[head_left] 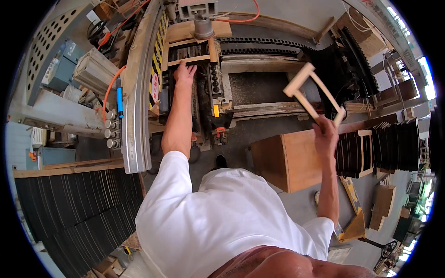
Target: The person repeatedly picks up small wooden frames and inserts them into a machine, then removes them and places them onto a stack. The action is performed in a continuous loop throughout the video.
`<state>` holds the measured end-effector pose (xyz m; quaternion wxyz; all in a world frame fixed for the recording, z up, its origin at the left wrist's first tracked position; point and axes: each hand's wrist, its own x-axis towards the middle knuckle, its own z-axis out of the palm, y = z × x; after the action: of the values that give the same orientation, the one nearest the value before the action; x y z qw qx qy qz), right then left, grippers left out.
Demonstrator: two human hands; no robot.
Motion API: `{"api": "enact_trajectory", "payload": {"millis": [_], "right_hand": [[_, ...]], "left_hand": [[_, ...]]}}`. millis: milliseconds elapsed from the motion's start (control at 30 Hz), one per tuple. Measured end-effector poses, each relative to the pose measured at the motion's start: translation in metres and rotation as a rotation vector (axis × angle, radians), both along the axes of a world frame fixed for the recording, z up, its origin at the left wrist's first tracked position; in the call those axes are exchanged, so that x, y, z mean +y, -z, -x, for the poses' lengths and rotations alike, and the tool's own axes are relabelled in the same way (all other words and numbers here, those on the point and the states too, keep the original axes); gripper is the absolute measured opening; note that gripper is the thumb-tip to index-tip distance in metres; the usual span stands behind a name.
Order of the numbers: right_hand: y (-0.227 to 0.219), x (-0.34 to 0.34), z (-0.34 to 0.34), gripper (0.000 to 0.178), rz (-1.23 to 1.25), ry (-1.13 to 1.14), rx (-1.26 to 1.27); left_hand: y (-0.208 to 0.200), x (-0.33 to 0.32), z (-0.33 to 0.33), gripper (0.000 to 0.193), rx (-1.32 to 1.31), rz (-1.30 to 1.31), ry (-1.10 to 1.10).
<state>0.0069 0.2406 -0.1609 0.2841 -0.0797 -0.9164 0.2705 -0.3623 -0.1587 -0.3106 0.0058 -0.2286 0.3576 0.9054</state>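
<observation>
My right hand (327, 134) is raised to the right, its fingers closed round one corner of a small light wooden frame (328, 89). The frame is tilted in the air, with its wider end up and away from me. My left hand (185, 74) reaches forward into the machine (214, 83). Its fingers are apart, at the near bar of a second wooden frame (188, 60) lying in the machine. Whether the fingertips press on that bar is hard to make out. A grey metal cylinder (203, 28) stands over the far side of that second frame.
A brown wooden box (287, 162) stands below my right hand, with stacked dark-sided frames (396, 146) beyond it. Dark panels (83, 208) are stacked at the left. A metal post (135, 120) with a blue marker (119, 98) rises beside my left arm. Black cable chains (264, 42) run behind.
</observation>
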Motion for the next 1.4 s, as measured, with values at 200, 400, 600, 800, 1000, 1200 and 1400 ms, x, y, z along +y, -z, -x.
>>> {"api": "enact_trajectory", "payload": {"millis": [200, 400, 600, 800, 1000, 1200, 1400], "right_hand": [[0.032, -0.09, 0.114, 0.024, -0.156, -0.366, 0.025], [0.056, -0.192, 0.208, 0.018, -0.227, -0.717, 0.093], [0.073, -0.227, 0.231, 0.03, -0.343, -0.819, -0.008], [0.079, -0.225, 0.25, 0.024, -0.303, -0.871, -0.092], [0.092, -0.226, 0.313, 0.025, -0.214, -0.885, -0.019], [0.115, -0.248, 0.368, 0.028, -0.207, -0.86, -0.052], [0.122, -0.252, 0.378, 0.021, -0.14, -0.909, -0.1]], "left_hand": [[0.01, 0.007, -0.077, 0.047, -0.02, -0.056, -0.008], [0.017, -0.004, -0.157, 0.017, 0.117, -0.202, 0.154], [0.013, -0.004, -0.172, 0.022, 0.239, -0.266, 0.175], [0.023, 0.009, -0.162, 0.019, 0.235, -0.3, 0.099], [0.01, 0.014, -0.208, 0.035, 0.169, -0.149, 0.025], [-0.006, 0.014, -0.307, 0.035, 0.109, -0.142, -0.068], [-0.022, 0.022, -0.368, 0.034, 0.058, -0.102, -0.093]]}}
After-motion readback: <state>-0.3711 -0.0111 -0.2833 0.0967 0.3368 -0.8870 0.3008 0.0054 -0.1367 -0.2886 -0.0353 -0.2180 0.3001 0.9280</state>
